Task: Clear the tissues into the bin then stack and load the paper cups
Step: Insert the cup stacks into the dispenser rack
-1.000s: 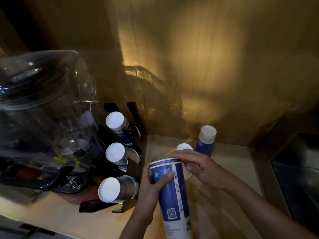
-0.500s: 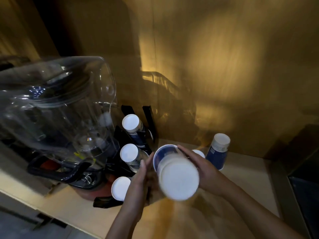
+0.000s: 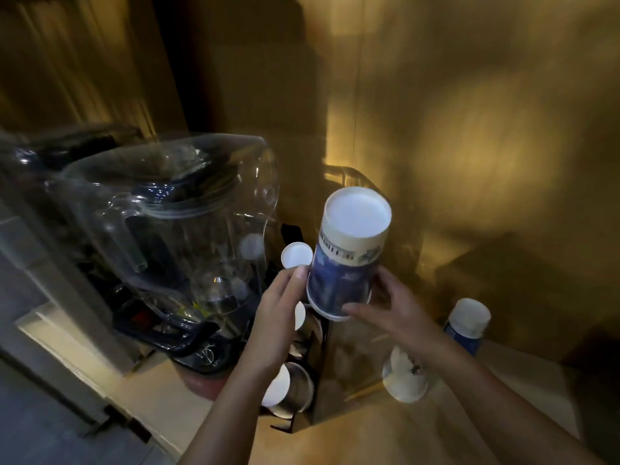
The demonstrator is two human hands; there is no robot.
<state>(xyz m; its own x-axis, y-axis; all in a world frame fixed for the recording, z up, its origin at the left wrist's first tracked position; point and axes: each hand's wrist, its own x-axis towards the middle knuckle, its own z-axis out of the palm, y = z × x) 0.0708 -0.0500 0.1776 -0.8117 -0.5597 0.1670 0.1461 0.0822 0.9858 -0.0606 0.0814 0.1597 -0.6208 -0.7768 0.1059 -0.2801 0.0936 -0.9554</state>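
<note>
Head view: holding a stack of blue paper cups [image 3: 345,263] upside down between both hands, white base up and tilted a little toward the camera. Gripping the lower left side of the stack with the left hand [image 3: 278,317], fingertips [image 3: 299,273] pressing on the blue wall. Closing the right hand [image 3: 399,307] around the lower right side and under the white rim. Hovering with the stack just above the black cup holder [image 3: 302,411], touching or not cannot be told because of blur. Showing in the cup holder three white cup bases, one [image 3: 296,256] just left of the held stack, one behind the left hand, one [image 3: 276,385] lower, under the left wrist. Standing to the right of the cup holder, on the wooden counter [image 3: 385,437], a white cup [image 3: 404,380] under the right forearm. Standing further right of the cup holder, near the wall, another blue cup [image 3: 468,327], base up. Sitting left of the cup holder, a clear jug [image 3: 174,223] on a dark base.
</note>
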